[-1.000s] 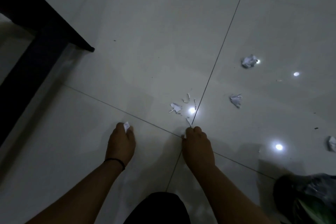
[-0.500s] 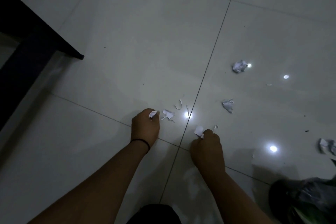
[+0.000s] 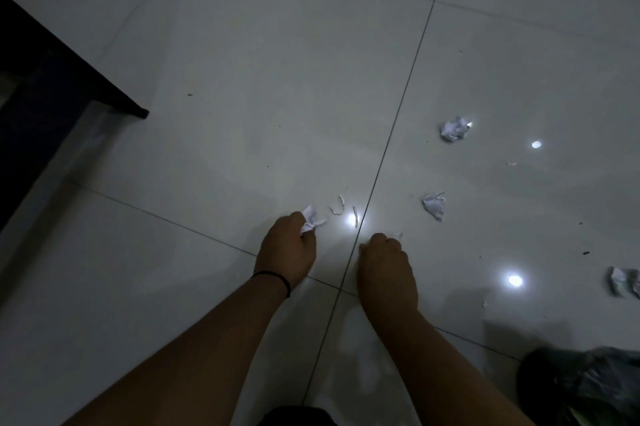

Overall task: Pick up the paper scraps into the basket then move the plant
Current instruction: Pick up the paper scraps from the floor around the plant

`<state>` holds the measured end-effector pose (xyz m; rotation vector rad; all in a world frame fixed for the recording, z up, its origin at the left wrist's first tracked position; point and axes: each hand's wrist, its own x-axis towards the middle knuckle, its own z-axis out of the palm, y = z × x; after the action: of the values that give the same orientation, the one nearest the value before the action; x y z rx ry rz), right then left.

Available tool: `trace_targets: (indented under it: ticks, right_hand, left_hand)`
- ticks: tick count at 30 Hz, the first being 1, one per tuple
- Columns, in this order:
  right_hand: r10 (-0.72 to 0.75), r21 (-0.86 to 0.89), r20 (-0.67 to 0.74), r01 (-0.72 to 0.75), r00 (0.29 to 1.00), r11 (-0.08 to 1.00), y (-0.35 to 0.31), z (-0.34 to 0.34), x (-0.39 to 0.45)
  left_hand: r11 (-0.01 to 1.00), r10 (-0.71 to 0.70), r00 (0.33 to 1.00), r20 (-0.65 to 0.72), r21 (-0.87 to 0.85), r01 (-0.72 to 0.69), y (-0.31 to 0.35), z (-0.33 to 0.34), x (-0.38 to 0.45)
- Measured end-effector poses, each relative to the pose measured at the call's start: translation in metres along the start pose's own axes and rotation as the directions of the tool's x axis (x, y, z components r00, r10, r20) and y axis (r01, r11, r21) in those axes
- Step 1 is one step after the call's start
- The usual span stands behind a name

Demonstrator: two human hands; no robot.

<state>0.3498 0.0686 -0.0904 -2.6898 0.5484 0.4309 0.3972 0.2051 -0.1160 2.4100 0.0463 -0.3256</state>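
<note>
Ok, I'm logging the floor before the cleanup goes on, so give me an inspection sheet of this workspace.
Surface: glossy tiled floor, dim, with bright light reflections.
Job's things: crumpled paper ball far right; smaller crumpled scrap nearer; thin slivers by the tile joint; another scrap at the right edge. A bag-lined container sits bottom right; whether it is the basket is unclear. Plant: nothing seen.
Clutter: tiny dark specks on the tiles.
Grips: left hand closed on a white scrap; right hand closed, fingertips at the floor, contents hidden.
Cables: nothing seen.
Surroundings: dark furniture at the left.
</note>
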Motion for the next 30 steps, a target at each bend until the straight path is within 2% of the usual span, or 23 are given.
trace_targets:
  ticks: [3,6,9,11,13,15,16,19,21,24,26,28,30]
  right_hand:
    - [0.090,0.218,-0.044,-0.079,0.995,0.973,-0.007,-0.006,0.008]
    - [0.256,0.480,-0.049,-0.202,0.966,0.854,-0.006,-0.014,0.015]
    - [0.392,0.561,-0.080,-0.284,0.917,0.778,0.003,-0.018,0.014]
    - [0.452,0.570,-0.071,-0.336,0.889,0.750,0.010,-0.016,0.010]
    - [0.436,0.536,-0.062,-0.339,0.898,0.774,0.017,-0.011,0.006]
    - [0.345,0.484,-0.067,-0.272,0.936,0.832,0.020,-0.005,0.001]
    - [0.288,0.444,-0.057,-0.234,0.956,0.865,0.019,-0.002,-0.003]
    - [0.170,0.157,-0.047,-0.161,0.984,0.974,0.018,0.007,-0.017]
    - [0.120,0.004,-0.034,-0.120,0.992,0.993,0.018,0.013,-0.028]
    - [0.043,-0.121,0.031,-0.039,0.999,0.992,0.017,0.018,-0.034]
    - [0.039,-0.053,0.008,-0.038,0.999,0.998,0.014,0.016,-0.028]
    - [0.066,0.150,-0.069,-0.055,0.995,0.987,0.007,0.010,-0.020]
    - [0.106,0.381,-0.080,-0.068,0.991,0.922,-0.001,0.001,-0.007]
  left_hand:
    - [0.991,-0.031,1.000,0.004,-0.129,0.031,0.002,-0.002,-0.003]
    - [0.990,-0.098,0.995,-0.009,-0.106,0.097,0.006,0.001,0.001]
    - [0.991,-0.135,0.987,-0.086,0.009,0.136,0.006,0.007,0.004]
    - [0.990,-0.134,0.983,-0.126,0.020,0.137,0.002,0.009,0.005]
    - [0.988,-0.119,0.983,-0.140,-0.119,0.103,0.002,0.007,0.004]
    - [0.965,-0.106,0.977,-0.184,-0.257,0.056,0.000,0.003,0.007]
    - [0.961,-0.106,0.972,-0.211,-0.274,0.046,-0.001,-0.001,0.009]
    - [0.985,-0.118,0.976,-0.181,-0.147,0.092,-0.002,-0.011,0.025]
    - [0.992,-0.117,0.988,-0.099,-0.052,0.113,0.001,-0.013,0.037]
    - [0.990,-0.110,0.990,-0.092,0.078,0.117,0.003,-0.012,0.048]
    - [0.980,-0.098,0.986,-0.134,0.158,0.119,0.002,-0.009,0.050]
    - [0.983,-0.097,0.976,-0.195,0.137,0.125,0.001,-0.008,0.042]
    - [0.992,-0.081,0.964,-0.253,0.071,0.102,-0.002,-0.005,0.029]
